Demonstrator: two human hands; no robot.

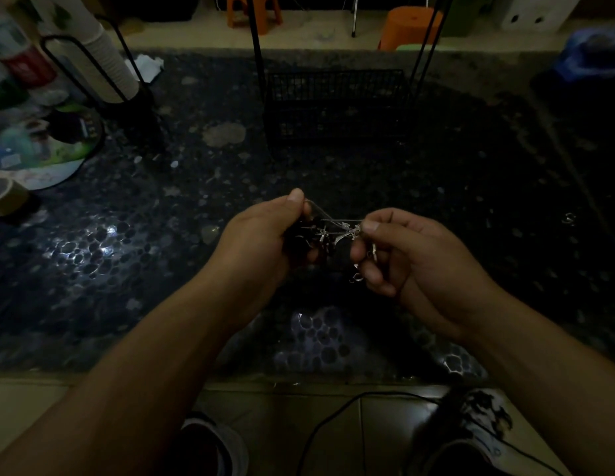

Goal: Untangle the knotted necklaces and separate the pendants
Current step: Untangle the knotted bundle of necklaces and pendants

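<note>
- While knotted necklaces hang taut above dark pebbled surface: still tangled, pendants unseparated.
- Left hand pinching chain, cupping clump.
- Right hand pinching other end.

A dark, glossy table with a pebble-like pattern fills most of the view and reflects light in bright patches. A black wire basket stands on it toward the far middle. At the far left, a black wire holder keeps a stack of paper cups, with a crumpled white paper just beside it. A colourful round tray and a roll of tape sit at the left edge. A small silver piece lies alone on the right.
</note>
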